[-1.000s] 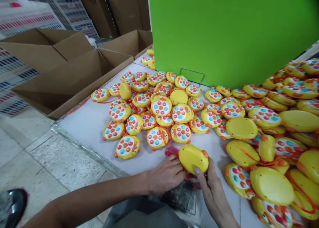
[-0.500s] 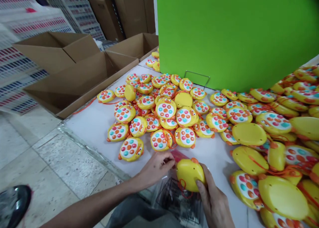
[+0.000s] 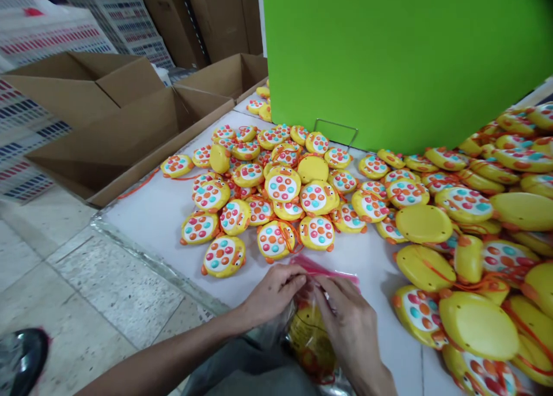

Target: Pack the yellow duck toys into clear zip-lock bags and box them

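Note:
A clear plastic zip bag (image 3: 334,270) with a pink strip along its top lies over the near table edge by my lap. Inside it is a yellow duck-shaped toy (image 3: 311,330), back side facing up. My left hand (image 3: 276,292) pinches the bag's mouth, and my right hand (image 3: 345,312) grips the same edge just beside it, fingertips nearly meeting. Just beyond my hands, a duck toy (image 3: 276,239) with coloured round buttons and an orange cord lies face up.
Many similar toys (image 3: 466,203) pile up across the table and to the right. Behind stands a green panel (image 3: 389,61) with a wire stand (image 3: 337,132). Open cardboard boxes (image 3: 129,136) line the left side, with stacked plastic crates (image 3: 26,136) behind them.
The yellow toy has gone from my right hand into the bag. My right hand has moved up and left to the bag's mouth, beside my left hand.

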Action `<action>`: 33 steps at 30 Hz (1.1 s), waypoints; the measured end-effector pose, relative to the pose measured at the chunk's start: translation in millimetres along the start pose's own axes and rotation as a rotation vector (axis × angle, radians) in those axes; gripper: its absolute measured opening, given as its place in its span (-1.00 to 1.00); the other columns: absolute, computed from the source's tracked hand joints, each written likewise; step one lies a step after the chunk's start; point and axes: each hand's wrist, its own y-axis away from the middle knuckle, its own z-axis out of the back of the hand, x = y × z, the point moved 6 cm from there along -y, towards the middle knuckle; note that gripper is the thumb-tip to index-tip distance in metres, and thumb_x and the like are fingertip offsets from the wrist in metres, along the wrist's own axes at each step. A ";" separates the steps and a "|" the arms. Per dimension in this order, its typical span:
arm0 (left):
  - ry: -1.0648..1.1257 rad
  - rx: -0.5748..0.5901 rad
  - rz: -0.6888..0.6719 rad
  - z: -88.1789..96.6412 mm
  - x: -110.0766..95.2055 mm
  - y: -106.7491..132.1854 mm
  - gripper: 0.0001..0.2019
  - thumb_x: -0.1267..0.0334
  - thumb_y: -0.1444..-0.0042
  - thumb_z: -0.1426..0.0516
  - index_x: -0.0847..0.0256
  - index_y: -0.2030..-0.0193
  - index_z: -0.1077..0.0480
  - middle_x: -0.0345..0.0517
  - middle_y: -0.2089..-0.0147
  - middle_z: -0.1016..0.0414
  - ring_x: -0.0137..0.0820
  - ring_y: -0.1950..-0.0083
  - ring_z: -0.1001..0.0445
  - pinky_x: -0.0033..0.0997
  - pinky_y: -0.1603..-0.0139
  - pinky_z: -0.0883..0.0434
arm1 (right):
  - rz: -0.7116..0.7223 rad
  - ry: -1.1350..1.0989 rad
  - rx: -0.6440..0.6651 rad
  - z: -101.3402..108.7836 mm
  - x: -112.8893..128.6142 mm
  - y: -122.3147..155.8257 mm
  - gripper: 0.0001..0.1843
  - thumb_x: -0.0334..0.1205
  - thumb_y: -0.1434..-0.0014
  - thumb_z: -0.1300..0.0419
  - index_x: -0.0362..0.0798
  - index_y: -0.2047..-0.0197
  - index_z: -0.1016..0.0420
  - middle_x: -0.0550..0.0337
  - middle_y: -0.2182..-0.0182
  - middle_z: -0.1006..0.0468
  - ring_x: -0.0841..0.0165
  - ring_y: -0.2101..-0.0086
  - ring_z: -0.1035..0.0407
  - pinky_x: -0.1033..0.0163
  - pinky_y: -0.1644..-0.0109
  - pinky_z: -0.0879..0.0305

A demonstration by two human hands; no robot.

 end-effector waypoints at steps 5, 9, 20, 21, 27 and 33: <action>-0.211 0.037 -0.073 -2.5 -10.9 -0.6 -0.76 0.35 -0.21 0.07 0.31 0.32 -0.39 -0.14 0.38 -0.46 -0.41 0.34 -0.38 -0.50 0.32 -0.29 | -0.015 0.055 0.004 -9.7 10.4 -12.9 -0.76 -0.36 -0.23 0.01 -0.11 0.15 -0.47 0.07 0.30 -0.54 0.32 0.29 -0.39 0.27 0.22 -0.27; -0.412 0.081 -0.096 -5.8 -14.2 0.1 -0.79 0.46 -0.14 0.07 0.30 0.28 -0.39 -0.13 0.36 -0.47 -0.41 0.36 -0.39 -0.49 0.32 -0.26 | -0.064 -0.020 0.034 -8.5 11.7 -19.3 -0.82 -0.40 -0.16 -0.07 -0.05 0.32 -0.49 0.14 0.38 -0.53 0.31 0.32 -0.38 0.27 0.28 -0.23; -0.205 0.142 -0.025 -0.4 -5.5 -7.4 -0.75 0.27 -0.22 0.06 0.31 0.26 -0.40 -0.06 0.33 -0.52 -0.40 0.34 -0.45 -0.49 0.31 -0.35 | -0.452 -0.119 -0.185 41.5 -58.9 53.5 -0.83 -0.14 -0.19 -0.09 -0.03 0.32 -0.42 0.23 0.49 -0.47 0.41 0.52 -0.32 0.33 0.41 -0.25; -0.165 0.135 -0.017 -2.6 -5.5 -8.7 -0.76 0.27 -0.21 0.06 0.32 0.28 -0.40 -0.06 0.34 -0.51 -0.40 0.35 -0.45 -0.49 0.33 -0.36 | -0.386 -0.128 -0.168 37.1 -49.9 49.1 -0.84 -0.16 -0.19 -0.09 -0.03 0.31 -0.43 0.23 0.46 -0.48 0.41 0.49 -0.33 0.33 0.38 -0.25; -0.212 0.087 -0.099 -11.2 -17.1 -9.0 -0.81 0.43 -0.12 0.04 0.31 0.39 -0.38 -0.16 0.45 -0.42 -0.45 0.42 -0.36 -0.55 0.40 -0.27 | -0.060 -0.005 -0.079 9.2 6.8 1.3 -0.83 -0.33 -0.22 -0.05 -0.06 0.18 -0.44 0.12 0.29 -0.52 0.33 0.29 -0.39 0.30 0.24 -0.22; -0.424 0.073 -0.110 -13.3 -29.0 -1.6 -0.79 0.46 -0.11 0.06 0.29 0.47 -0.33 -0.22 0.55 -0.34 -0.48 0.51 -0.25 -0.54 0.50 -0.14 | -0.075 0.080 0.035 -3.5 13.1 -12.3 -0.83 -0.39 -0.19 -0.04 -0.04 0.32 -0.44 0.16 0.40 -0.50 0.31 0.35 -0.37 0.29 0.34 -0.17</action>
